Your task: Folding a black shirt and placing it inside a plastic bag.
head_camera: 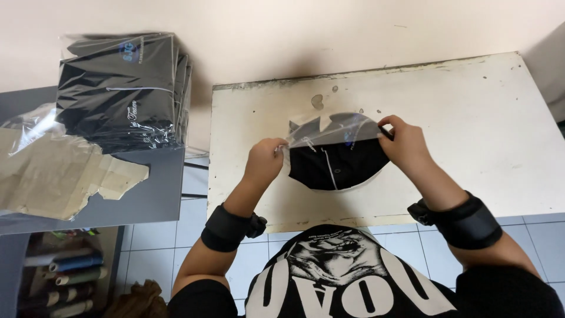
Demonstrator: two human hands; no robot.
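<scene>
Bagged black shirt (336,159) pinched by both hands' fingers (276,147), on scuffed white table (471,118), tiled floor (400,241), beige wall (265,29)

Between my left hand (263,160) and my right hand (405,141) is a thin clear plastic bag (329,126), glossy and smooth, and inside it a black cloth shirt (335,165) that looks matt. The white table (471,118) has a painted surface, dull, stained and chipped at the edges. On the grey shelf (159,188), which looks smooth and matt, lies a stack of bagged shirts (120,88) in shiny wrinkled plastic beside torn brown cardboard (59,171), rough and matt.
</scene>
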